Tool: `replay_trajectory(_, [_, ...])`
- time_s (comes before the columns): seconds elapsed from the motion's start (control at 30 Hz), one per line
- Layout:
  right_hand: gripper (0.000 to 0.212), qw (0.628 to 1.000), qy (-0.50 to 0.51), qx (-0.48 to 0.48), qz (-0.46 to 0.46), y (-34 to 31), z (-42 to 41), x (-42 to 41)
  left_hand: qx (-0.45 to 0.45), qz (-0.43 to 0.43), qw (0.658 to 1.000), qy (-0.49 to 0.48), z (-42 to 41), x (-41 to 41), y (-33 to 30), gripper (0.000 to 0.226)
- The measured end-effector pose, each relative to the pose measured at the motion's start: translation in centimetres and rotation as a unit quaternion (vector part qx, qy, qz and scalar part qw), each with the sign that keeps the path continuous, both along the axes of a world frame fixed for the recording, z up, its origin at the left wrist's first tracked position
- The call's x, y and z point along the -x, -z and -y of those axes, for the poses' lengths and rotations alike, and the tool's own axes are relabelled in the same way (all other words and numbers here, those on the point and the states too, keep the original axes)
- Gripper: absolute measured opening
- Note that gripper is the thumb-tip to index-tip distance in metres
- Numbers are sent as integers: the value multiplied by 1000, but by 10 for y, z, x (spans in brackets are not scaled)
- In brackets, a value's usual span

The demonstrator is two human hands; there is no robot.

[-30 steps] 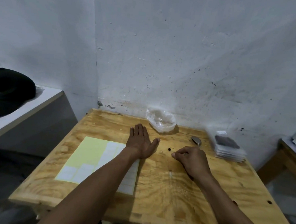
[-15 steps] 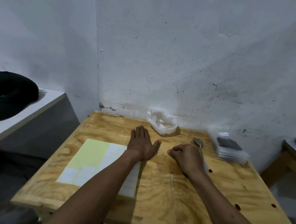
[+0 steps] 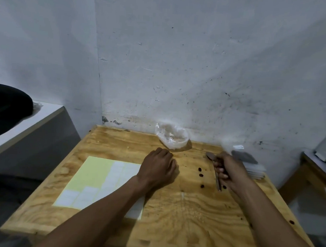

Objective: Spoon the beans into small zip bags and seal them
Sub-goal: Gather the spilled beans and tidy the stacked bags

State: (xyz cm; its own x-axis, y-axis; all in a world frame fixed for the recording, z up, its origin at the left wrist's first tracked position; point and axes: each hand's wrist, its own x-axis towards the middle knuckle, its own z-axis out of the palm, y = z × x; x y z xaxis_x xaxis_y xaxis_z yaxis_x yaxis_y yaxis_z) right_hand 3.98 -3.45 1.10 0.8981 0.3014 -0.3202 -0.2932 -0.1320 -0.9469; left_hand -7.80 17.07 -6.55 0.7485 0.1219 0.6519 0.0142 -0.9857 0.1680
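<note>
Two hands: both bare, both over the wooden table.
Right hand: fingers curled closed around the handle of a metal spoon; the bowl sticks out beyond the knuckles toward the wall, the handle end pokes out below the fist, close to the tabletop.
Left hand: loosely fisted, knuckles up, resting on the table at the right edge of the label sheet; whether anything is inside the curl cannot be told.
Beans: a few dark ones lie loose on the wood between the two hands, nearer the right hand; two more sit by the spoon's handle end, and another lies apart near the table's right edge.
Clear plastic bag: crumpled, open-mouthed, at the back of the table against the wall, just beyond the left hand; contents unclear.
Small zip bags: a flat stack at the right rear of the table, partly hidden behind the right hand, with a dark grey piece lying on top.
Label sheet: pale yellow backing with white stickers, flat on the left half of the table, partly covered by the left forearm.
Black object: rests on a white ledge to the left, well apart from the table.
</note>
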Motion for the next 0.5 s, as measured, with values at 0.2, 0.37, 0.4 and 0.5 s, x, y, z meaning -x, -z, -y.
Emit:
replay_trajectory(0.2, [13,914,-70,262,303,25,-7,11,71,-253,962,72,30,-19,-24,71])
replay_trajectory(0.37, [16,853,-99,371,352,29,-19,14,39,-367,928,57,22,-27,-9,87])
replay_trajectory(0.4, [16,850,-95,377,356,29,-20,13,33,-367,928,57,21,-27,-7,87])
replay_trajectory(0.5, [16,907,-74,296,291,31,-19,7,23,-366,929,55,22,-28,-6,87])
